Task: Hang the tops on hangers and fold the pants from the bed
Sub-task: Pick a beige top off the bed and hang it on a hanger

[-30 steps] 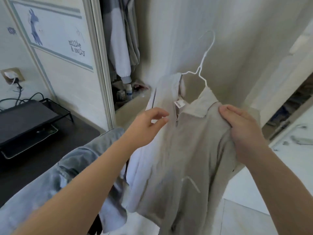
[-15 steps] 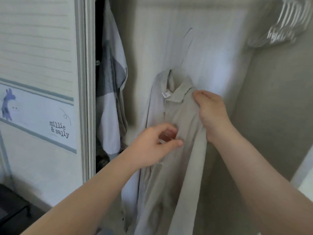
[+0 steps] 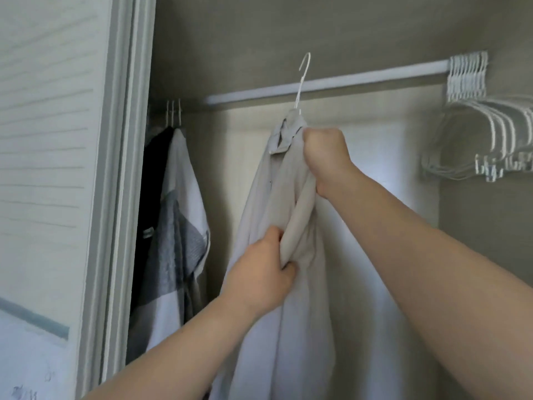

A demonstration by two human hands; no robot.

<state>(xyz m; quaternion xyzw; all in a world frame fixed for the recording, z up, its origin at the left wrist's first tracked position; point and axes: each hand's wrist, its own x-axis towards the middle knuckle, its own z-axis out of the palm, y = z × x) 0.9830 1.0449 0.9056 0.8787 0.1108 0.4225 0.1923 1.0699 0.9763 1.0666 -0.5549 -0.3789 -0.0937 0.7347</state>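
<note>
In the head view, the right hand [image 3: 324, 157] is fisting tight around the shoulder of a beige collared shirt [image 3: 277, 255] on a white wire hanger [image 3: 301, 82], whose hook is poking up in front of the closet rod [image 3: 360, 79]. The left hand [image 3: 259, 278] is pinching a fold of the shirt's front lower down, while empty white hangers [image 3: 484, 116] are hanging at the rod's right end and a grey-and-white top [image 3: 178, 226] is hanging at the left.

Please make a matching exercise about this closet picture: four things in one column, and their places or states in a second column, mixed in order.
Things:
1. beige shirt
2. empty hangers
3. striped top
4. hanger hook

Places or states:
A. bunched at the right end of the rod
B. raised near the rod, not yet over it
C. held by the left hand and right hand
D. already hanging at the left, by the door frame

Pairs: 1-C, 2-A, 3-D, 4-B
</note>
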